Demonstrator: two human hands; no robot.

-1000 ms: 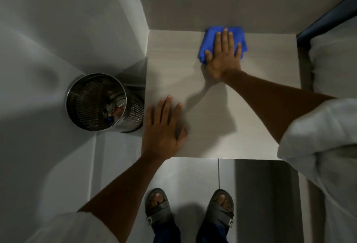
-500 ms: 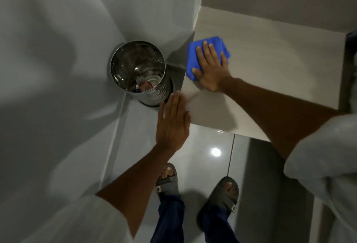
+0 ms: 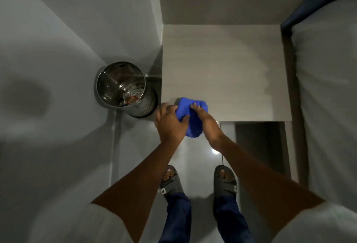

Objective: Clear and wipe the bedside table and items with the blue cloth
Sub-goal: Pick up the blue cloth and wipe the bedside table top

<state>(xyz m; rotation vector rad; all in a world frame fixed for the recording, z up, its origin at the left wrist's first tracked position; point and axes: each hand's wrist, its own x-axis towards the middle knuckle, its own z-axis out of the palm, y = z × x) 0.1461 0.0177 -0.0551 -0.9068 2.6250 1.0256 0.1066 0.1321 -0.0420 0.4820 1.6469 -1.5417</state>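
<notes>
The blue cloth [image 3: 190, 119] is bunched at the front left corner of the pale bedside table [image 3: 222, 65], partly hanging past the front edge. Both hands hold it. My left hand [image 3: 170, 122] grips its left side with the thumb pressed into the fabric. My right hand [image 3: 203, 116] clasps its right side, fingertips curled into the top. The tabletop itself carries nothing else, and a faint damp patch shows near its right side.
A perforated steel waste bin [image 3: 123, 86] with some rubbish inside stands on the floor left of the table. A bed with white sheets [image 3: 326, 92] runs along the right. My sandalled feet [image 3: 197, 181] stand on the glossy floor tiles.
The cloth was swept from the table's back to its front left corner. My right hand went from pressing it flat to gripping it, and my left hand left the tabletop and took hold too.
</notes>
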